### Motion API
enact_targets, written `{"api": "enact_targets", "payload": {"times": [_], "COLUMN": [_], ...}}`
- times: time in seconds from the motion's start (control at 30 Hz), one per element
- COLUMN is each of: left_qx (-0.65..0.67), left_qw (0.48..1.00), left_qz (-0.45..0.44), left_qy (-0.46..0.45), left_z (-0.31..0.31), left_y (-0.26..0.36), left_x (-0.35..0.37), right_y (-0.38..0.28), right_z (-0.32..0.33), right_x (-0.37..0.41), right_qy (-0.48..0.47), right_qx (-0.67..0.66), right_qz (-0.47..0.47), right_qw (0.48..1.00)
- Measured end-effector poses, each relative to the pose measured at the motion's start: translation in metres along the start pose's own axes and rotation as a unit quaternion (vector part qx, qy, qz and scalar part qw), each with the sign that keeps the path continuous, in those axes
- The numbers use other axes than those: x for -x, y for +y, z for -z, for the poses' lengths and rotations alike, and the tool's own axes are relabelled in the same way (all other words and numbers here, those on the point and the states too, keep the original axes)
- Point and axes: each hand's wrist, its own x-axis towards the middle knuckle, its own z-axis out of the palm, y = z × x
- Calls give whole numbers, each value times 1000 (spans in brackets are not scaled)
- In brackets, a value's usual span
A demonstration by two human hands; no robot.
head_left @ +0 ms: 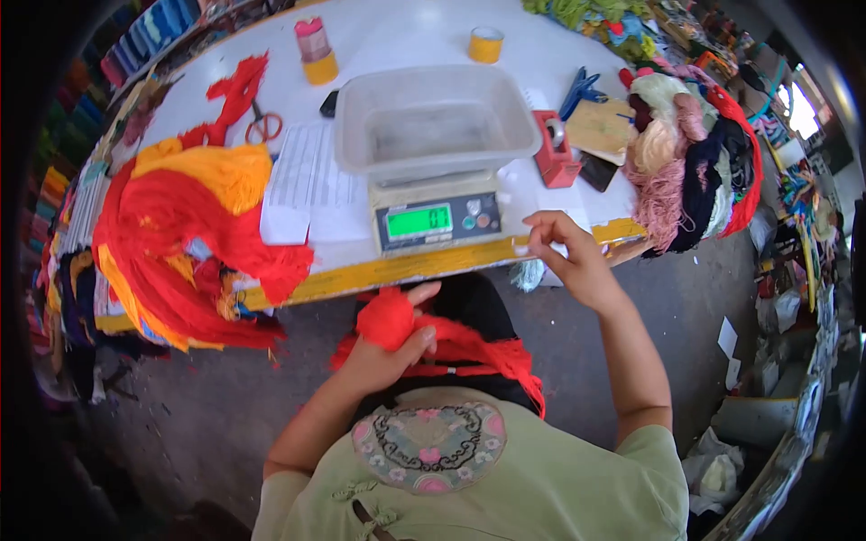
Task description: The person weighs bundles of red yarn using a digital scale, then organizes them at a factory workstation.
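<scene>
Left hand (383, 356) grip clenching red yarn bundle (386, 317); right hand (577, 266) hovering by white worktop (397, 41), grip unreadable; clear plastic tub (433, 117) sitting empty

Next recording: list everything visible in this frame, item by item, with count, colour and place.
table: one, white top, yellow edge, across the middle
scale: one, grey with green display, at the front table edge
tub: one, clear plastic, on the scale
tape dispenser: one, red, right of the tub
tape roll: one, yellow, far side of the table
scissors: one pair, red-handled, left of the tub
papers: several, white, left of the scale
yarn pile: one, red and orange, left end of the table
mixed yarn heap: one, pink, cream, dark and red, right end
yarn ball: one, red, strands trailing over the lap
left hand: closed around the yarn ball
right hand: raised by the table edge, fingers pinched together
</scene>
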Motion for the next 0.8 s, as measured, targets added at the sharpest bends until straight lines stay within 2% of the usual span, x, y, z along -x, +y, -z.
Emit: {"api": "enact_targets", "payload": {"times": [0.07, 0.17, 0.27, 0.3, 0.4, 0.5, 0.6, 0.7, 0.8], "left_qx": [14, 24, 68, 53, 41, 1, -39, 77, 48], "left_qw": [1000, 997, 994, 992, 994, 996, 996, 996, 998], "left_qz": [-25, -20, -28, -19, 24, -73, -71, -50, -40], "left_qy": [-12, -65, -75, -114, -96, -41, -38, -5, -16], "left_z": [2, 3, -2, 5, 12, 16, 22, 25, 32], "left_y": [-5, -5, 7, 5, -7, -8, -18, -11, -7], "left_x": [-6, -13, -7, -5, 9, 21, 24, 30, 31], "right_y": [-52, -95, -97, -85, -88, -96, -95, -74, -55], "right_z": [-9, -34, -63, -71, -88, -109, -116, -132, -143], "right_x": [12, 6, -3, -2, -12, -17, -19, -4, 6], "right_qy": [-184, -349, -331, -303, -272, -248, -261, -150, -201], "right_qx": [-113, 33, 169, 192, 200, 189, 158, -13, -171], "right_qz": [-47, 23, 133, 172, 159, 193, 150, 46, -27], "right_qw": [975, 936, 919, 918, 928, 930, 940, 988, 964]}}
